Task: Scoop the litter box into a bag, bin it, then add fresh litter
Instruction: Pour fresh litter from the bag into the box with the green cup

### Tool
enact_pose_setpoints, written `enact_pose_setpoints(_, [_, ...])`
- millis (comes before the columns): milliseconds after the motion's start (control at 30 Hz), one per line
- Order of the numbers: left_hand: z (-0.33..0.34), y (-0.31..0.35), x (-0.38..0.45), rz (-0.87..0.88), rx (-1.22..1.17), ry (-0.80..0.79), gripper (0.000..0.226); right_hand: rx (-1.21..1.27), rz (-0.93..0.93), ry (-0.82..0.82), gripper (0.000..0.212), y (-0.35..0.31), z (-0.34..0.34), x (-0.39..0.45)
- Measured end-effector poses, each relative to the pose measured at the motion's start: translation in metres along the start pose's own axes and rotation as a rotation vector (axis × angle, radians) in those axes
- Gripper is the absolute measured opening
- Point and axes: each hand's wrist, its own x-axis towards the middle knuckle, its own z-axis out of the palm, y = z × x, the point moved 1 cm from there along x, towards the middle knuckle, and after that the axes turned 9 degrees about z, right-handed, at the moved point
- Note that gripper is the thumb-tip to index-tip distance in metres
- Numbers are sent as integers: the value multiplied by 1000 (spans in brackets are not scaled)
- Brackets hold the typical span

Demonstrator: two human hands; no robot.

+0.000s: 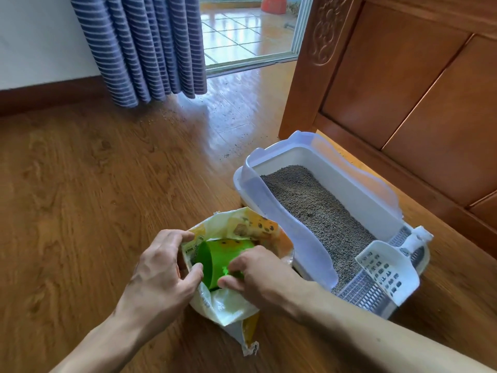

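Both hands worked at the mouth of the litter bag on the floor. The left hand pinched the bag's rim at nine o'clock, holding it wide, while the right hand gripped a green cup tipped inside. At two o'clock from the bag stood the litter box, its litter level, the white scoop resting across its near end. Scooping looked finished; no waste bag showed, and fresh litter was probably yet to be poured.

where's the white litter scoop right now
In the head view, lower right: the white slotted scoop rests across the litter box's near end, over its grated step.
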Motion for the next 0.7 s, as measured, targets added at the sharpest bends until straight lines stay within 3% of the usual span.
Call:
enact_pose_setpoints(133, [-5, -2, -3, 23, -30, -5, 39, 11, -22, 93, 44, 4, -5, -13])
enact_pose_setpoints(300, [-7, -2, -4, -27, -97, 52, 48, 45, 65, 451, 28, 33, -43, -18])
enact_pose_setpoints(367, [-7, -3, -2, -60, -85, 76, 49, 42, 173, 440, 37, 44, -52, -17])
enact_pose_setpoints(533, [-9, -4, 7, -90, 33, 57, 15, 25, 241, 436, 41, 44, -52, -20])
enact_pose_setpoints(700, [-11, -10, 4, -230, 73, 31, 14, -30, 401, 183, 42, 38, -32, -23])
